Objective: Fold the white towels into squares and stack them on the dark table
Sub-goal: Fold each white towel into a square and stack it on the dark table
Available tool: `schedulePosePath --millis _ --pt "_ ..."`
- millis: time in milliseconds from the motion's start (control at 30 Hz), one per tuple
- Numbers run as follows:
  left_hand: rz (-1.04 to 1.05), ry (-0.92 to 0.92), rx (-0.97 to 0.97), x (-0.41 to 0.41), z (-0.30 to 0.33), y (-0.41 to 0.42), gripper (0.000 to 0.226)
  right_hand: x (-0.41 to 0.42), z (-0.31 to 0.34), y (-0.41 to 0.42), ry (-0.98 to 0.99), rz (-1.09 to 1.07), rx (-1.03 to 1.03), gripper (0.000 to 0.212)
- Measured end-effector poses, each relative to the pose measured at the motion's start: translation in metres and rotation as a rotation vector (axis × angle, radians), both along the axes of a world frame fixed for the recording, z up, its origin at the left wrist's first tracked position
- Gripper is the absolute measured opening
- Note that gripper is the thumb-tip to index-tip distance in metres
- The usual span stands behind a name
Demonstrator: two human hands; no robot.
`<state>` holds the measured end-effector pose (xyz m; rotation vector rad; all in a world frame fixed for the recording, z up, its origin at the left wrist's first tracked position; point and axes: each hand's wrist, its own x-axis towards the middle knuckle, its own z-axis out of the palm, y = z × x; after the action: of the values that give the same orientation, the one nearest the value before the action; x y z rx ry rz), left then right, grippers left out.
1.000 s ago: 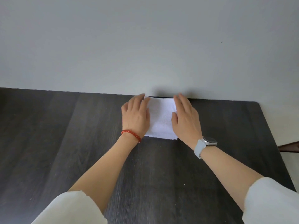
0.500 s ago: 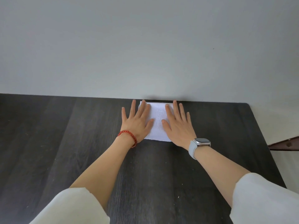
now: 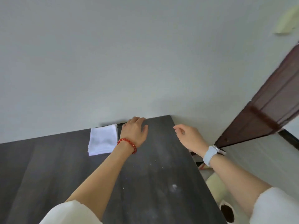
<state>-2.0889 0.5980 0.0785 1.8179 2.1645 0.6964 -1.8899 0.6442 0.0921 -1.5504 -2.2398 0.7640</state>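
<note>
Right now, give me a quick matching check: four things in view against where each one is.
Things:
1. folded white towel
2. left hand
3. right hand
4. red bead bracelet

Places:
A. beyond the dark table's right edge
B. left wrist
C. by the wall, flat on the table
D. just right of the towel

Pairs: 1-C, 2-D, 3-A, 4-B

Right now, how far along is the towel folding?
Done: a stack of folded white towels lies at the dark table's far edge by the wall. In hand: nothing; the left hand and right hand hold nothing. Left: no unfolded towel in view, so I cannot tell.
</note>
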Motion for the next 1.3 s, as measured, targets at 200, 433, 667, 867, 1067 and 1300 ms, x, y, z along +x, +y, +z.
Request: schedulePosePath --millis 200,433,667,867,1067,1300 --pt "-0.254 -0.039 0.133 0.245 0.085 -0.040 0.041 0.250 0.084 -0.091 0.039 -0.263 0.190 0.030" --pt "-0.681 -0.167 0.182 0.572 0.142 -0.153 0.040 0.560 0.137 -0.290 0.017 -0.716 0.257 0.026" --pt "-1.169 -0.201 0.155 0.850 0.163 -0.267 0.033 0.779 0.135 -0.474 0.058 -1.222 0.267 0.026" --pt "-1.454 -0.173 0.069 1.045 0.140 -0.346 0.030 0.925 0.117 -0.574 0.046 -1.506 0.258 0.026" --pt "-1.580 -0.186 0.025 1.260 0.115 -0.379 0.033 1.110 0.099 -0.615 0.044 -1.618 0.183 0.028" --pt "-1.721 -0.135 -0.049 1.485 0.120 -0.429 0.030 1.296 0.106 -0.671 0.112 -1.758 0.160 0.026"
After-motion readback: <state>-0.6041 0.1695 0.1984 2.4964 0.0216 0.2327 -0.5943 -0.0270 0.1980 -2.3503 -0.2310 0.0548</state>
